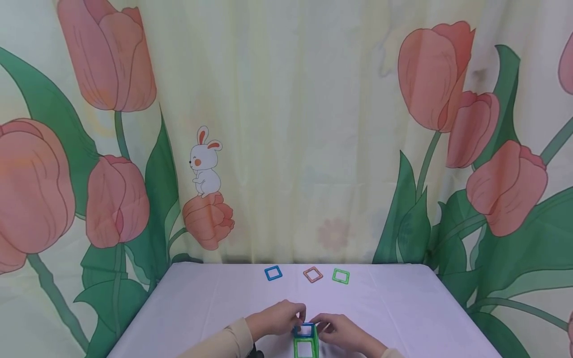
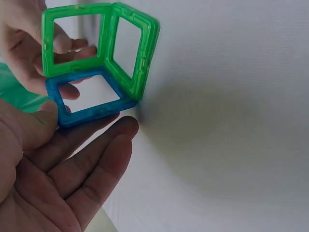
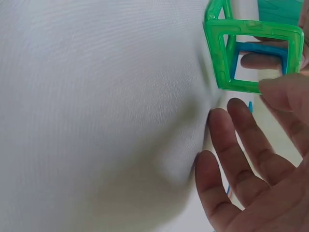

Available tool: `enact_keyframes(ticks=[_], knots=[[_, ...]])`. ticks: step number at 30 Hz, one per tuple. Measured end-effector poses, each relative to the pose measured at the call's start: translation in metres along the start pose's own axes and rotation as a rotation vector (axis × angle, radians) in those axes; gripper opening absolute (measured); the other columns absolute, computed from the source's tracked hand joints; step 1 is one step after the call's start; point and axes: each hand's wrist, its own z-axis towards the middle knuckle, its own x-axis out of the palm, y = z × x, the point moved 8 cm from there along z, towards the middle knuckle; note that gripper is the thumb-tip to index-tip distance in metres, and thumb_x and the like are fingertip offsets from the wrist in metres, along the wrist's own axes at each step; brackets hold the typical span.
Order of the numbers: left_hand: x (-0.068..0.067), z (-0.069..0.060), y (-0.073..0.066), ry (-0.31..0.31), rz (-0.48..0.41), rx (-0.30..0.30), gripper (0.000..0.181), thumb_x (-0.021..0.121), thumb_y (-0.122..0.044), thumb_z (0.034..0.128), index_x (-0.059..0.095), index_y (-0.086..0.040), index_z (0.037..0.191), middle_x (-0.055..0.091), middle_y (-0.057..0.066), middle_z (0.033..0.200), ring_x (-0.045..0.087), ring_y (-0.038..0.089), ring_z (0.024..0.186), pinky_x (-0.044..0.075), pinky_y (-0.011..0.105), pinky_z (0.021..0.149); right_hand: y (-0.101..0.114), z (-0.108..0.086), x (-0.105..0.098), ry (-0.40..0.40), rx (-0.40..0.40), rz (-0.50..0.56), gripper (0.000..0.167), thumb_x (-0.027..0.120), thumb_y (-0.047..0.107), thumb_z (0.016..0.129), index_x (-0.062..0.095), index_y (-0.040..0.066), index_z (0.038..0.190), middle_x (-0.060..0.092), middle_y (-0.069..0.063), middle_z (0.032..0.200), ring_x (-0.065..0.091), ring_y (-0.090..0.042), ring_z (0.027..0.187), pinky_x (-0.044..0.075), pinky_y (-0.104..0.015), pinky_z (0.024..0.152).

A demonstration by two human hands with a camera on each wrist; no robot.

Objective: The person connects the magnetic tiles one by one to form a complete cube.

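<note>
Head view: at 6 o'clock, your left hand [image 1: 282, 318] and right hand [image 1: 343, 332] flank a blue frame [image 1: 306, 324] joined to two green frames [image 1: 296, 348]; three loose frames [image 1: 317, 278] lie toward 12 on the surface [image 1: 403, 308].

Left wrist: your left fingers clamp the blue frame's 8 o'clock corner.

Right wrist: your thumb touches green at 4 o'clock, other fingers apart; I cannot tell if it pinches.
</note>
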Motion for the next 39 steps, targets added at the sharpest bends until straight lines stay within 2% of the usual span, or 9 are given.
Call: enact_keyframes(ticks=[6,13,18,20,26,28,30,35,39], knots=[[-0.001,-0.001,0.002,0.016,-0.049,-0.001,0.009,0.065,-0.011,0.1004,0.066,-0.019,0.098,0.066,-0.010,0.086,0.057,0.001,0.072,0.049,0.020,0.070,-0.003,0.004,0.000,-0.035,0.013,-0.026,0.022,0.068,0.005,0.090,0.075,0.005,0.110,0.076,-0.007,0.100,0.064,-0.003,0.085,0.053,-0.024,0.073],[-0.002,0.001,0.007,0.043,-0.121,0.002,0.007,0.066,-0.015,0.1006,0.068,-0.019,0.096,0.067,-0.009,0.086,0.061,0.002,0.073,0.051,0.021,0.071,-0.007,0.002,-0.002,-0.014,0.079,-0.018,0.017,0.071,0.008,0.092,0.077,0.007,0.108,0.077,-0.006,0.100,0.065,-0.010,0.082,0.052,-0.025,0.073],[-0.011,0.005,0.023,0.032,-0.231,-0.060,0.010,0.062,-0.018,0.1035,0.070,-0.013,0.101,0.073,-0.003,0.087,0.069,0.011,0.076,0.056,0.028,0.071,-0.007,-0.002,0.000,-0.007,0.091,0.032,0.014,0.072,0.008,0.092,0.077,0.009,0.105,0.077,-0.004,0.100,0.067,-0.010,0.083,0.052,-0.023,0.073],[-0.016,0.007,0.032,0.008,-0.238,-0.094,0.014,0.061,-0.021,0.1045,0.071,-0.011,0.103,0.074,-0.001,0.088,0.070,0.013,0.077,0.057,0.031,0.073,-0.008,-0.004,0.001,-0.004,0.107,0.057,0.012,0.073,0.008,0.091,0.077,0.009,0.103,0.077,-0.002,0.099,0.068,-0.010,0.083,0.051,-0.023,0.073],[-0.032,0.015,0.058,-0.087,-0.162,-0.158,0.020,0.060,-0.025,0.1047,0.072,-0.009,0.104,0.073,-0.001,0.087,0.065,0.016,0.080,0.056,0.037,0.076,-0.016,-0.011,0.002,0.026,0.129,0.085,0.010,0.077,0.020,0.092,0.076,0.013,0.100,0.076,0.003,0.095,0.069,-0.011,0.083,0.054,-0.028,0.074],[-0.037,0.016,0.066,-0.121,-0.132,-0.168,0.020,0.060,-0.025,0.1047,0.072,-0.009,0.102,0.072,-0.001,0.087,0.062,0.015,0.080,0.055,0.037,0.076,-0.020,-0.011,0.004,0.047,0.148,0.081,0.013,0.077,0.029,0.093,0.077,0.018,0.100,0.075,0.008,0.094,0.069,-0.008,0.084,0.054,-0.026,0.076],[-0.042,0.018,0.074,-0.156,-0.103,-0.176,0.019,0.060,-0.024,0.1046,0.071,-0.009,0.098,0.071,0.001,0.087,0.059,0.014,0.078,0.053,0.035,0.073,-0.020,-0.012,0.006,0.051,0.136,0.093,0.015,0.077,0.030,0.092,0.077,0.017,0.100,0.076,0.008,0.093,0.070,-0.008,0.084,0.054,-0.025,0.076],[-0.056,0.019,0.091,-0.241,-0.046,-0.203,0.015,0.062,-0.020,0.1027,0.070,-0.009,0.096,0.066,0.003,0.086,0.055,0.016,0.076,0.049,0.034,0.069,-0.009,-0.016,0.012,0.020,0.079,0.156,0.009,0.078,0.012,0.088,0.076,0.007,0.095,0.076,-0.001,0.087,0.067,-0.009,0.076,0.051,-0.023,0.072],[-0.060,0.026,0.105,-0.284,0.067,-0.193,0.013,0.064,-0.017,0.1007,0.071,-0.006,0.101,0.067,0.009,0.105,0.063,0.025,0.095,0.054,0.044,0.086,-0.006,-0.017,0.014,-0.009,0.059,0.149,0.007,0.078,0.009,0.086,0.077,0.005,0.093,0.075,-0.001,0.082,0.064,-0.005,0.071,0.049,-0.021,0.069]])
